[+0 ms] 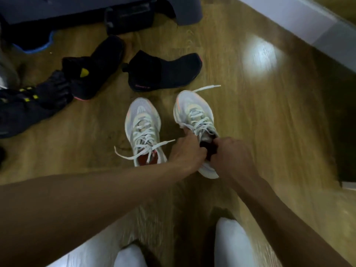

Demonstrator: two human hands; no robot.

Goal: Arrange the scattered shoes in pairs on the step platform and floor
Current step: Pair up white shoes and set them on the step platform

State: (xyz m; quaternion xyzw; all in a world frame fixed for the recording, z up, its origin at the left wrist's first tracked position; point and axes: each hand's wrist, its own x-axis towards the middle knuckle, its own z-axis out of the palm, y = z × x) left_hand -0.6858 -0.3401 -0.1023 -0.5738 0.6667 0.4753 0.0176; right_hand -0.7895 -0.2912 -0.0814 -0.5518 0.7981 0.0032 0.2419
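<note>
Two white laced sneakers stand side by side on the wooden floor, toes pointing away from me. The left white sneaker (143,130) stands free with loose laces. Both my hands hold the right white sneaker (194,114) at its opening: my left hand (187,152) grips its inner side, my right hand (229,157) its heel collar. Beyond them lie two black sock-like shoes, the one on the right (163,72) lying on its side and the other (96,68) with a yellow mark. The dark step platform (96,10) spans the top.
A black shoe with yellow lace marks (30,101) lies at the far left, and a blue-soled shoe (36,45) sits by the platform. A pale wall base (300,20) runs along the top right. My white-clad knees (229,243) fill the bottom. Open floor lies to the right.
</note>
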